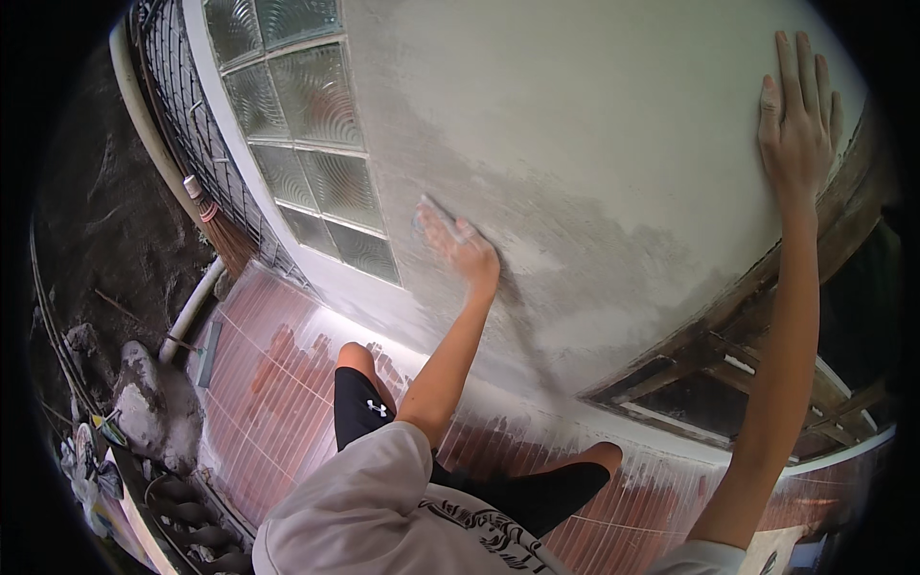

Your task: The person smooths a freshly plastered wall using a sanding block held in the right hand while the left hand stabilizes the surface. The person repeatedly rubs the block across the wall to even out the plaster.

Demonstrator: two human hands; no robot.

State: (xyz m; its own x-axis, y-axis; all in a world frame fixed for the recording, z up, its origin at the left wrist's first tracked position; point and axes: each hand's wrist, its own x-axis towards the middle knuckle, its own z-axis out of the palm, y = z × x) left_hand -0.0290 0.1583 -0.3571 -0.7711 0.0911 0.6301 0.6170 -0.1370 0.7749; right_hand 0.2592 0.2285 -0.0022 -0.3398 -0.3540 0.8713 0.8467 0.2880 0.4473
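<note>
Rubbing small pale sponge float (428,217) under my left hand (460,251) across grey damp rendered wall (575,144), fingers closed over it. Right hand (797,120) spread flat, bracing high to right. Best: light even pressure, overlapping strokes toward the dry patch beside the glass-block window (307,144).

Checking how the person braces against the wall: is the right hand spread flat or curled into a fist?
Spread flat. The right hand lies palm-down on the plastered wall, fingers straight and pointing up.
</note>
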